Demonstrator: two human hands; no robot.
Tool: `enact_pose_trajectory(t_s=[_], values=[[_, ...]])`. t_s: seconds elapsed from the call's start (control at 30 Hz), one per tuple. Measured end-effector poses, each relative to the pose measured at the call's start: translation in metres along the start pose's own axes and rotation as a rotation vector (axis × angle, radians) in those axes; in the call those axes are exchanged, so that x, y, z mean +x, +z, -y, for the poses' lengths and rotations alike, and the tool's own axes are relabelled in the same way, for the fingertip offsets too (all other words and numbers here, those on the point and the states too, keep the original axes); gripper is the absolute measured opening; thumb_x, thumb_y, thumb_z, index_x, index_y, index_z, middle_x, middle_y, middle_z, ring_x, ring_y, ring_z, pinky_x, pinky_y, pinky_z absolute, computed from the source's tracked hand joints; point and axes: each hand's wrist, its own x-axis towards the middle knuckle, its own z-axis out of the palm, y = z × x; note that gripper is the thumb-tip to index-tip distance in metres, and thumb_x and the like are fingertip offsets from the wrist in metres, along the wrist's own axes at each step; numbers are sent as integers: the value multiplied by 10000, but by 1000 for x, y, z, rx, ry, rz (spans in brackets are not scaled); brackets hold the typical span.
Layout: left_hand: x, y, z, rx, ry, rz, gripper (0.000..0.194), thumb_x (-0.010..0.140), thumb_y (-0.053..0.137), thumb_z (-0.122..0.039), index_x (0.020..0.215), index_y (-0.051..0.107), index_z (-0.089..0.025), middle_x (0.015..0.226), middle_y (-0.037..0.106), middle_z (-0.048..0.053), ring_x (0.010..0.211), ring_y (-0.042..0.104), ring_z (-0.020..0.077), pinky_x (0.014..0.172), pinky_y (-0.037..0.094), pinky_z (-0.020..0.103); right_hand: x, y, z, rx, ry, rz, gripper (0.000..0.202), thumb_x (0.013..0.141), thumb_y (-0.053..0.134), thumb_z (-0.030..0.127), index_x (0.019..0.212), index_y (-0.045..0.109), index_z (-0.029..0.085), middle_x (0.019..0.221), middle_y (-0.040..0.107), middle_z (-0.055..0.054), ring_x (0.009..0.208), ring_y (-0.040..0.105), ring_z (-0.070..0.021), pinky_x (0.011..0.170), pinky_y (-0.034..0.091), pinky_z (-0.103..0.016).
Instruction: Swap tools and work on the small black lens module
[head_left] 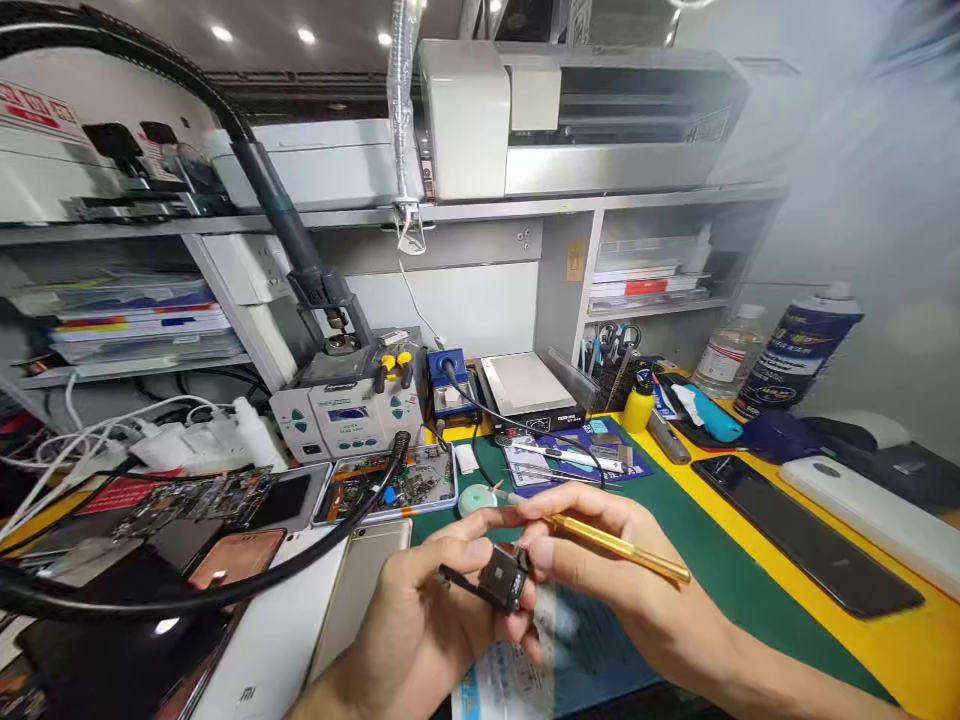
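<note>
My left hand [420, 610] pinches a small black square component [501, 578] between thumb and fingers, just above the near edge of the green mat [697, 560]. My right hand [592, 560] touches the same component with its fingertips and also holds a thin gold-coloured tool [622, 546] that points to the right. A strip of clear film hangs below the component, over a printed blue sheet [510, 680].
A soldering station [349, 410] with a black hose stands behind. Opened phones and circuit boards [202, 500] lie at the left. A dark phone [806, 535] and white slab [870, 510] lie at the right. Bottles [795, 350], a scissors cup and shelves stand behind.
</note>
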Motion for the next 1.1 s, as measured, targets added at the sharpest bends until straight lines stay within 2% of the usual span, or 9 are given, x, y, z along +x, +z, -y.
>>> enact_pose_trajectory(t_s=[0.17,0.37,0.5,0.67,0.77,0.83,0.93,1.0,1.1], values=[[-1,3,-1,-22,-3,10,372,822,491,-221,1101,637,-22,793,614,120,612,538,165,651,491,363,-1,-9,1,-197,-84,-194,154,862,672,265,992,651,185,789,705,-45,695,643,-141,630,505,-254],[2,-4,-17,-15,117,-150,280,857,511,-182,978,690,-3,828,576,114,694,524,169,655,505,332,9,-19,13,-389,-265,-486,258,838,686,347,1018,662,165,845,737,-73,708,657,-163,633,542,-277],[2,-9,-32,-19,244,-232,199,846,543,-155,914,696,-48,900,594,112,715,541,165,646,533,318,16,-31,27,-467,-428,-646,330,858,643,413,1042,678,142,756,723,-67,580,629,-157,539,539,-293],[2,-9,-35,-19,332,-307,153,853,531,-146,889,659,-70,895,607,111,685,558,161,600,552,309,24,-58,43,-554,-654,-838,318,845,633,447,916,707,147,599,590,6,457,505,-106,402,418,-229],[3,-9,-34,-14,361,-323,123,855,536,-145,877,640,-85,897,610,106,688,567,163,598,561,314,30,-81,49,-564,-536,-875,337,838,614,463,841,687,134,589,565,5,453,479,-93,379,381,-204],[4,-8,-33,-22,376,-323,112,854,539,-141,883,634,-89,898,607,99,691,569,160,596,563,310,34,-97,51,-574,-384,-818,360,834,589,473,825,681,126,582,544,2,479,497,-106,366,375,-197],[4,-7,-34,-42,384,-323,106,850,547,-139,903,629,-97,884,600,87,683,568,153,585,564,303,40,-115,49,-589,-253,-772,356,832,561,439,774,677,107,554,508,5,419,463,-102,325,347,-206],[3,-6,-35,-47,385,-335,104,844,559,-144,911,628,-104,871,601,83,680,571,154,583,566,303,43,-123,46,-611,-206,-759,309,826,554,395,769,667,113,529,481,22,385,445,-101,311,341,-212],[3,-9,-34,-45,388,-354,97,837,573,-149,905,631,-112,863,609,82,675,578,153,578,566,298,43,-130,44,-682,-220,-787,224,822,551,340,742,627,145,474,458,47,349,422,-99,305,323,-208]])
